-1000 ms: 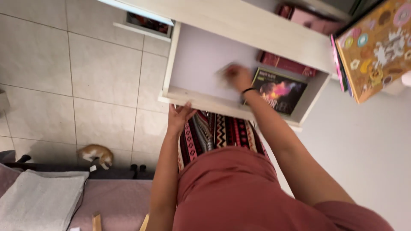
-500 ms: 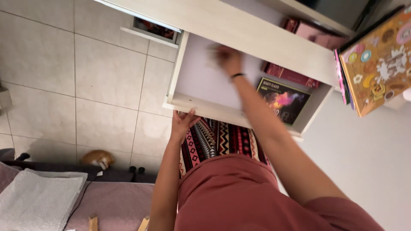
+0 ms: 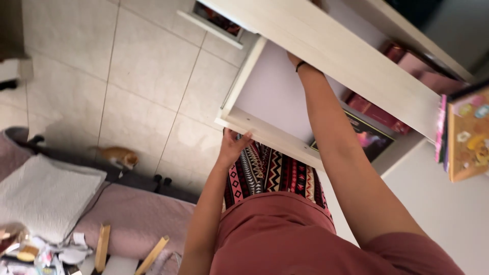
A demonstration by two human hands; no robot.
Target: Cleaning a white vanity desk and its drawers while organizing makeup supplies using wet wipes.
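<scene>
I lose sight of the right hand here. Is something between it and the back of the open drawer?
The desk top covers the right hand from this view. The wrist goes in over bare drawer floor; books lie beside it, not ahead.

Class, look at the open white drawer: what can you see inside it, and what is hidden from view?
Inside the open drawer lie a dark illustrated book and red books at one end; the rest shows bare base. The right hand reaches deep inside, covered by the desktop. The left hand grips its front.
</scene>
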